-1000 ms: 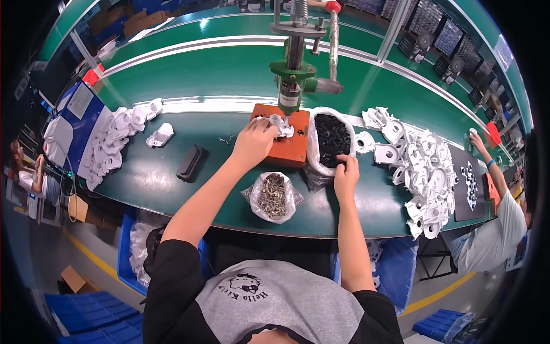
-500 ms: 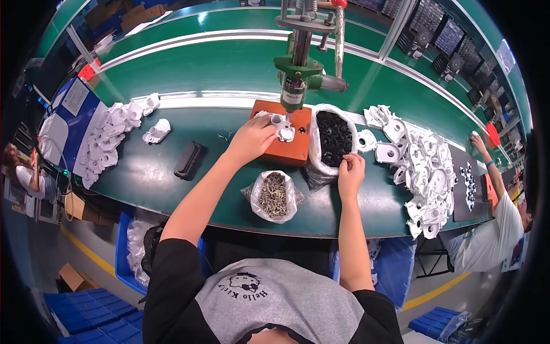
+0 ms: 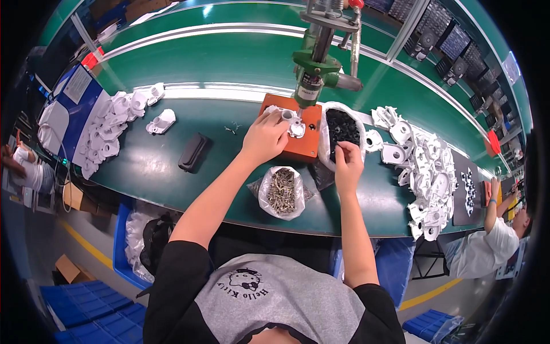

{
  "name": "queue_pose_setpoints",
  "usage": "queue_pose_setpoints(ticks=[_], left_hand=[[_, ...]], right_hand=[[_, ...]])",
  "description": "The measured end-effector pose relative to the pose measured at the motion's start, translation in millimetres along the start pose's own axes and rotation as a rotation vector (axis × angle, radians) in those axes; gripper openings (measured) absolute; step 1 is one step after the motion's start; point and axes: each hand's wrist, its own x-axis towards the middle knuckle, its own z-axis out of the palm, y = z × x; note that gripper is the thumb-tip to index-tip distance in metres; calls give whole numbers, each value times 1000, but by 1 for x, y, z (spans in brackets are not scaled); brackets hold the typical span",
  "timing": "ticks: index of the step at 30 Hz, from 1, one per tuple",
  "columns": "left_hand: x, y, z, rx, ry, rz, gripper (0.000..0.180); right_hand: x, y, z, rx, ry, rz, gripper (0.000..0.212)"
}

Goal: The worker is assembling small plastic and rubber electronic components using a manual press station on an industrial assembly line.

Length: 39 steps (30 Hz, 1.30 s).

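Note:
My left hand (image 3: 266, 136) is closed on a white plastic part (image 3: 297, 128) that rests on an orange block (image 3: 303, 150). Above it, the tip of a green press tool (image 3: 309, 86) comes down close to the part. My right hand (image 3: 348, 166) is over the near side of a white bag (image 3: 325, 156) filled with small black plastic pieces (image 3: 342, 127). Its thumb and fingertips pinch together among the pieces; what they hold is too small to make out. Between my forearms stands an open bag of screws (image 3: 282, 192).
White plastic parts lie heaped at the right (image 3: 427, 178) and at the left (image 3: 109, 129), with a single white part (image 3: 161, 121) nearby. A black case (image 3: 194, 152) lies left of my forearm. At far right, another person (image 3: 487, 246) sits near a black mat (image 3: 467, 189).
My right hand has moved from the bag's near rim in over the black pieces. My left hand stays on the white part. The whole view has shifted slightly; the other person's arm has drawn back.

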Motion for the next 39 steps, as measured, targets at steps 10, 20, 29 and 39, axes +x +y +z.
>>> queue_pose_setpoints(ticks=[10, 20, 29, 39], left_hand=[[-1, 3, -3, -45, 2, -54, 10], [-2, 0, -1, -11, -14, -54, 14], [-3, 1, 0, 3, 13, -42, 15], [-2, 2, -2, 6, -3, -56, 20]], right_hand=[[51, -22, 66, -186, -235, -114, 9], [49, -30, 78, -151, -317, -226, 10], [47, -26, 75, -180, -390, -269, 11], [46, -25, 75, -111, -380, -253, 12]])
